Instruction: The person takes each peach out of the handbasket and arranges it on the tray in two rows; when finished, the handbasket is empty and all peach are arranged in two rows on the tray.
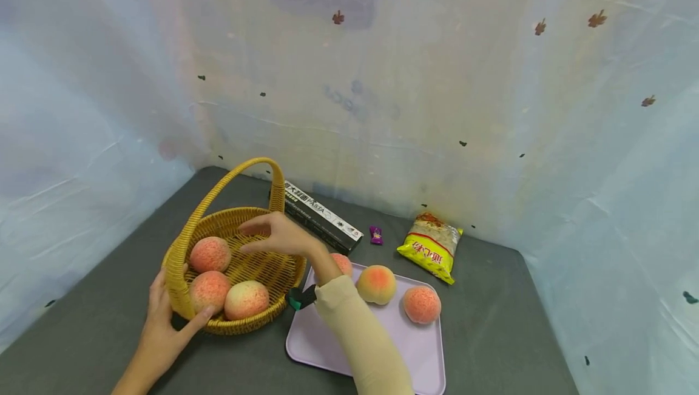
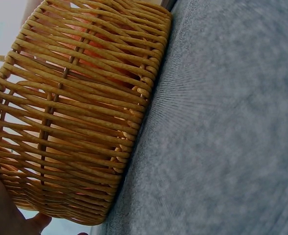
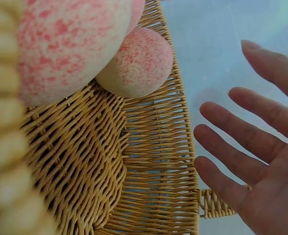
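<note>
A yellow wicker basket with a tall arched handle stands on the left, seen up close from its side in the left wrist view. Three speckled peaches lie in its left and near part. My left hand grips the near left side of the basket, thumb over the rim by the handle's foot. Over the basket's far right part hovers my right hand, holding nothing; the right wrist view shows its fingers spread. On a lilac tray are three more peaches, one partly behind my right forearm.
Behind the basket and tray lies a long black pasta box. A small purple wrapped candy and a yellow food packet are to its right. A pale curtain hangs behind the dark grey table.
</note>
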`<move>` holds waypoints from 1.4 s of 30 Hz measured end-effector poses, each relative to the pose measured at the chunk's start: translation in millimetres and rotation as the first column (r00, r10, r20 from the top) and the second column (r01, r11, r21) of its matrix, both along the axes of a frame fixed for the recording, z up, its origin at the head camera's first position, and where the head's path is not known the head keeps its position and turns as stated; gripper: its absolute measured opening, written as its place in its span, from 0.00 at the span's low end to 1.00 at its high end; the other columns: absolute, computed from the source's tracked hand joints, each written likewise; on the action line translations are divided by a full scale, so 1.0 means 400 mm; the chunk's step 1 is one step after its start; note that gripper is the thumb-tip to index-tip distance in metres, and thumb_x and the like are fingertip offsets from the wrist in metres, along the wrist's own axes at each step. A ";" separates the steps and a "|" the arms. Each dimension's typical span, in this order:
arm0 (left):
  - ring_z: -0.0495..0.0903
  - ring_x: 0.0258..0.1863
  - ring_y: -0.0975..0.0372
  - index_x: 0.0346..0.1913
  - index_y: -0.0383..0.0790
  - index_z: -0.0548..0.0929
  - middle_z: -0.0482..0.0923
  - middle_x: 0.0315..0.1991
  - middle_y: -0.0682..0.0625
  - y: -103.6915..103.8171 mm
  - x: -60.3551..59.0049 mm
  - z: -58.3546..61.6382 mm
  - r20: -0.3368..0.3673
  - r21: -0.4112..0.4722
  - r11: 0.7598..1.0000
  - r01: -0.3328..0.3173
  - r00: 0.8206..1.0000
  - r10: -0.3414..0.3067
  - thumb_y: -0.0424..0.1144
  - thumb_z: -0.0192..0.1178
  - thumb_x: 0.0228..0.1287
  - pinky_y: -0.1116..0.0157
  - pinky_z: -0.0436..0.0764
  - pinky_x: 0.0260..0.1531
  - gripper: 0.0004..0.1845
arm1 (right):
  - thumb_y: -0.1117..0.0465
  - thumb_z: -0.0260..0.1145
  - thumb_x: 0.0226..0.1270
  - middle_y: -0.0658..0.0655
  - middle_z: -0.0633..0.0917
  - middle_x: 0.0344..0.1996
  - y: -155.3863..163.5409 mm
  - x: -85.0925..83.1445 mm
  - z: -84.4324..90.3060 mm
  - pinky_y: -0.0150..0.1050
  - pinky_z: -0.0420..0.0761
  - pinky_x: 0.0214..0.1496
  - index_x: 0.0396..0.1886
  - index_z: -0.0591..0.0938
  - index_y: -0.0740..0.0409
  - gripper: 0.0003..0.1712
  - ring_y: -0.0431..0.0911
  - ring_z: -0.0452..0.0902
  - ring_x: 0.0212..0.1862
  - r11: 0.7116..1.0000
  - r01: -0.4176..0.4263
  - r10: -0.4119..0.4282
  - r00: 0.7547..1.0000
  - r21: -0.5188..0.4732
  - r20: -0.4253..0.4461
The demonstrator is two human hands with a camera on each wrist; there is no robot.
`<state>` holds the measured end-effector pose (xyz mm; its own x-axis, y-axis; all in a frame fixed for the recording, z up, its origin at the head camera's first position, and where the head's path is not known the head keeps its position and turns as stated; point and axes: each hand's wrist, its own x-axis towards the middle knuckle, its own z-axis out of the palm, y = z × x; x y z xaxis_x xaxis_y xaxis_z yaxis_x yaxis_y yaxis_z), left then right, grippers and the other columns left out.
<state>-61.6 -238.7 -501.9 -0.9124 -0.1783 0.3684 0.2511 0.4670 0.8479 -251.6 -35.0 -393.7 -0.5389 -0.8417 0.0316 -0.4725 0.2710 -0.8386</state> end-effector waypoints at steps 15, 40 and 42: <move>0.33 0.77 0.60 0.78 0.45 0.58 0.36 0.79 0.47 -0.005 -0.003 -0.002 -0.012 -0.013 1.000 -0.005 1.000 0.005 0.31 0.71 0.58 0.24 0.42 0.59 0.47 | 0.61 0.72 0.65 0.57 0.79 0.62 -0.058 -0.002 0.013 0.27 0.72 0.59 0.65 0.77 0.62 0.30 0.41 0.74 0.63 0.999 -0.035 0.034 0.999 0.008 0.015; 0.33 0.77 0.50 0.79 0.48 0.55 0.33 0.79 0.50 -0.002 0.000 -0.001 0.026 0.001 1.000 -0.001 1.000 0.001 0.31 0.70 0.59 0.23 0.44 0.57 0.49 | 0.56 0.70 0.68 0.58 0.75 0.67 -0.102 -0.013 -0.018 0.34 0.72 0.64 0.70 0.72 0.60 0.34 0.49 0.70 0.67 0.969 -0.105 0.130 0.987 0.223 -0.100; 0.33 0.77 0.50 0.79 0.48 0.55 0.33 0.79 0.51 -0.002 0.000 -0.002 0.024 0.001 1.000 -0.002 1.000 0.002 0.31 0.70 0.60 0.23 0.44 0.57 0.49 | 0.56 0.70 0.68 0.58 0.74 0.68 -0.105 -0.011 -0.016 0.31 0.72 0.62 0.71 0.71 0.60 0.35 0.49 0.70 0.67 0.959 -0.119 0.151 0.983 0.257 -0.109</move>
